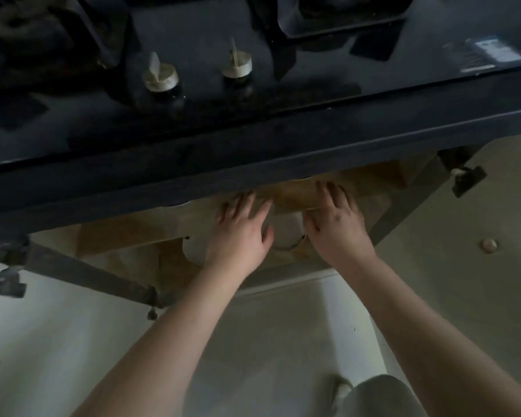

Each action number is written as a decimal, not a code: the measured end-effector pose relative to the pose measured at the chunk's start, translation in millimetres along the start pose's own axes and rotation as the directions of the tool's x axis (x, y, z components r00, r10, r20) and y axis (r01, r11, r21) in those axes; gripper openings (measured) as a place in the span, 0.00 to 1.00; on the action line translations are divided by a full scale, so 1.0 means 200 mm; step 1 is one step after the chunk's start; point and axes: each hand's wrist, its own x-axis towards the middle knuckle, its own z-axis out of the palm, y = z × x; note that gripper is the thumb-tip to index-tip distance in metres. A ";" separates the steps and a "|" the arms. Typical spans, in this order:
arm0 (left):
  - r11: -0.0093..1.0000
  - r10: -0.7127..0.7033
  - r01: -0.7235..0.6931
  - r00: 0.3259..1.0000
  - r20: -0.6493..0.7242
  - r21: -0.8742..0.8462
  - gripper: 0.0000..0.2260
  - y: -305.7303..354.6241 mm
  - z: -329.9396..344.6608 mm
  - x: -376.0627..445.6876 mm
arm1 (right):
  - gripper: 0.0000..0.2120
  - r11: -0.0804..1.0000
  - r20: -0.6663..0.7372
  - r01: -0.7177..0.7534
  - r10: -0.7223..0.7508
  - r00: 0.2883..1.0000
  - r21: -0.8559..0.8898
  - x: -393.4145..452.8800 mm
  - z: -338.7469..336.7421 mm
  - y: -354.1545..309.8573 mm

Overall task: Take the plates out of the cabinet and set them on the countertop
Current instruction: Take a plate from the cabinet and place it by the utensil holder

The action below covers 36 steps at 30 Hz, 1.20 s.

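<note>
both hands reach into the open cabinet (133, 236) below the dark counter (253, 139). left hand (238, 233) lies flat, fingers straight and spread, resting on a pale plate (286, 233); its grip holds nothing closed. right hand (334, 221) sits at the plate's right edge, fingers lightly bent over it; whether that grip has closed on the plate cannot be told. the plate lies on the cabinet shelf between the 2 hands. 2 knobs (160, 76) stand on the hob above.
</note>
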 end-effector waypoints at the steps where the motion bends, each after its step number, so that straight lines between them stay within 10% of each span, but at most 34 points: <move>1: 1.000 -0.002 0.002 1.000 -0.012 -0.003 0.24 0.00 0.03 0.05 | 0.32 1.000 -0.043 0.008 -0.007 0.999 0.015 0.04 0.04 0.02; 14: 1.000 0.020 -0.014 0.969 -0.245 0.023 0.24 -0.08 0.43 0.42 | 0.29 0.990 -0.346 0.133 -0.141 0.928 -0.047 0.40 0.40 0.21; 24: 0.934 -0.215 0.152 0.962 -0.169 -0.322 0.26 -0.09 0.39 0.60 | 0.30 0.996 -0.325 0.057 -0.075 0.943 -0.064 0.58 0.35 0.26; 27: 0.769 -0.356 0.165 0.913 -0.200 -0.618 0.29 -0.09 0.36 0.70 | 0.29 0.995 -0.245 0.010 0.014 0.970 0.098 0.67 0.33 0.28; 31: 0.286 -0.510 0.223 0.859 0.049 -0.932 0.29 -0.10 0.33 0.85 | 0.24 0.924 -0.116 -0.096 0.149 0.982 0.371 0.72 0.28 0.26; 36: -0.051 -0.416 0.313 0.857 0.305 -0.948 0.14 -0.08 0.30 0.83 | 0.20 0.790 -0.050 -0.191 0.270 0.961 0.583 0.70 0.27 0.24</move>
